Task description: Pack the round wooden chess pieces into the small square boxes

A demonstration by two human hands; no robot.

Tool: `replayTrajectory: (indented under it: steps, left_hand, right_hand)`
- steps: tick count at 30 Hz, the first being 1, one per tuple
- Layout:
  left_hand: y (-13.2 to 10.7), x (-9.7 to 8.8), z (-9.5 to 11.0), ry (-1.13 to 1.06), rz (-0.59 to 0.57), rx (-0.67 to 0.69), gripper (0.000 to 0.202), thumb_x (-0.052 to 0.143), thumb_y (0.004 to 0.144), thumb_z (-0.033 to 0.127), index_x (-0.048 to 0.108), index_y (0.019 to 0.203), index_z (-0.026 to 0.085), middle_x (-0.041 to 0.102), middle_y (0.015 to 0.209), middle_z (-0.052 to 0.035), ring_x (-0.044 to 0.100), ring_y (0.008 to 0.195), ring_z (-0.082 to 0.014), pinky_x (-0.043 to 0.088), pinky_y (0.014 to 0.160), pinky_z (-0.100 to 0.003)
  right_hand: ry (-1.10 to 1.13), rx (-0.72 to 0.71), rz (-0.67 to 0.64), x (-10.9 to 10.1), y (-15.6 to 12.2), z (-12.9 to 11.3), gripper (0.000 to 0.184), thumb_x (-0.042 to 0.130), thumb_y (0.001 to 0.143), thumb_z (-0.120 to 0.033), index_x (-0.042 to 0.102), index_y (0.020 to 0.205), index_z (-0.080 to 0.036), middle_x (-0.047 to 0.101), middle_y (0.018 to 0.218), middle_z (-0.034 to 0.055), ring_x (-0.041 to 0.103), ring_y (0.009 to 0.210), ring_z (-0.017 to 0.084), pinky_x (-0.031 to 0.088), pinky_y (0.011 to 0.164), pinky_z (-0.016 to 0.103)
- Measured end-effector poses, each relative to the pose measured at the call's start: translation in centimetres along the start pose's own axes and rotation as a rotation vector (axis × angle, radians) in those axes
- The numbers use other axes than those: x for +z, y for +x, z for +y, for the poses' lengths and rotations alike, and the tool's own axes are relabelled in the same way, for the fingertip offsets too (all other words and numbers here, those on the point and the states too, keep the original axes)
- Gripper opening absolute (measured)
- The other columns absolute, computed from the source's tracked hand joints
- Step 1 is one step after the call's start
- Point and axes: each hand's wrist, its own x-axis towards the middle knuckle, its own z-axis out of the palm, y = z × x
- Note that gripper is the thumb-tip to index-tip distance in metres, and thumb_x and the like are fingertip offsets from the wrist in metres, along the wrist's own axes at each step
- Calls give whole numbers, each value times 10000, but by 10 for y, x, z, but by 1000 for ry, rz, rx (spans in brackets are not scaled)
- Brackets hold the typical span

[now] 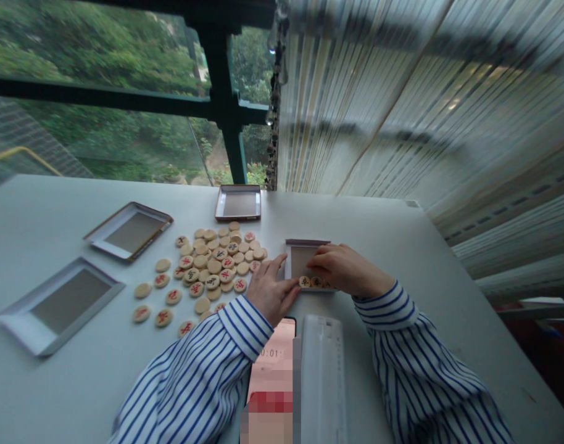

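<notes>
A small open box tray lies on the white table in front of me with a row of round wooden game pieces along its near edge. My right hand rests over the tray, fingers curled down onto those pieces. My left hand lies at the tray's left edge, thumb and forefinger touching the end piece. A loose heap of round wooden discs marked in red and black lies just left of my left hand.
Three more shallow box trays lie on the table: one at the back, one further left, one at the near left. A phone and a folded white board lie between my striped sleeves. Windows and blinds stand behind.
</notes>
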Motion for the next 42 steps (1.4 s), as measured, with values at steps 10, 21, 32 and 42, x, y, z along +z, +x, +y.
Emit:
replayTrajectory:
  steps: [10, 21, 32, 42]
  left_hand:
    - [-1, 1, 0, 13, 0, -4, 237, 496, 808, 329, 680, 936, 253, 435, 1244, -114, 461, 1014, -257, 398, 865, -475]
    - [0, 0, 0, 4, 8, 2, 202, 526, 793, 307, 690, 911, 293, 455, 1223, -83, 446, 1005, -254, 404, 857, -472]
    - [0, 0, -1, 8, -4, 6, 206, 523, 795, 310, 689, 916, 284, 453, 1233, -90, 460, 994, -253, 405, 853, -474]
    - [0, -1, -1, -1, 21, -14, 198, 551, 773, 311, 691, 894, 242, 466, 1231, -103, 467, 998, -259, 406, 856, -471]
  right_hand:
    - [38, -64, 0, 8, 2, -5, 213, 464, 845, -257, 666, 889, -204, 608, 855, 54, 528, 785, 144, 311, 642, 245]
    - [68, -101, 4, 16, 6, -5, 204, 486, 827, -227, 675, 903, -216, 616, 858, 55, 537, 779, 144, 317, 661, 250]
    - [67, -102, 6, 16, 6, -7, 207, 478, 836, -244, 674, 899, -225, 612, 853, 50, 533, 775, 142, 322, 669, 250]
    - [21, -22, 25, 2, 0, -2, 242, 443, 852, -222, 644, 987, -220, 613, 888, 54, 538, 819, 150, 333, 671, 249]
